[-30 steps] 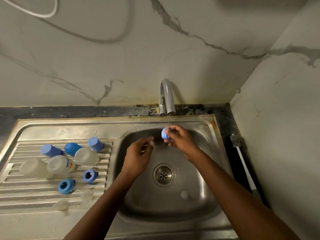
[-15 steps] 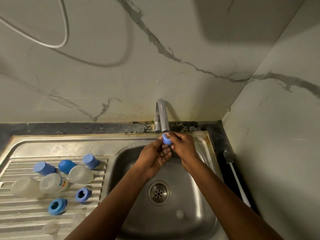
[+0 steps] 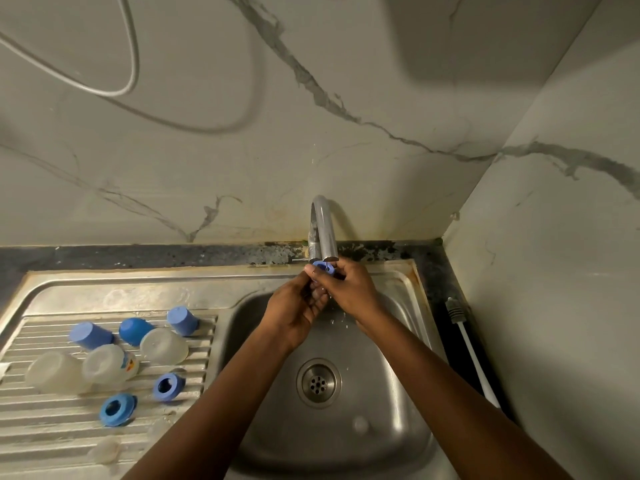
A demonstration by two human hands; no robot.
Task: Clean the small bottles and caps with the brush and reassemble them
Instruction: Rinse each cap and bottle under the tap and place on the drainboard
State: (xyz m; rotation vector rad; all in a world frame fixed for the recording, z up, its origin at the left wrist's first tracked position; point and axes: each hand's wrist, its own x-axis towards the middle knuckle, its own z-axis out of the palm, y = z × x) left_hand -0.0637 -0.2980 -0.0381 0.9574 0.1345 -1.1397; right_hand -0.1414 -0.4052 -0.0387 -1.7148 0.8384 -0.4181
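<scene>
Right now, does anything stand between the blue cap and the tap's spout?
Nothing visible does. The left hand and right hand hold the cap just under the spout, over the sink; only their fingers surround it.

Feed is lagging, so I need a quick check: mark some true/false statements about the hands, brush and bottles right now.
1. The left hand and right hand hold a blue cap under the tap. True.
2. The brush is in the right hand. False: it lies on the counter right of the sink.
3. Three translucent bottles lie on the drainboard. True.
4. Those bottles are capped. False: loose caps lie beside them.
</scene>
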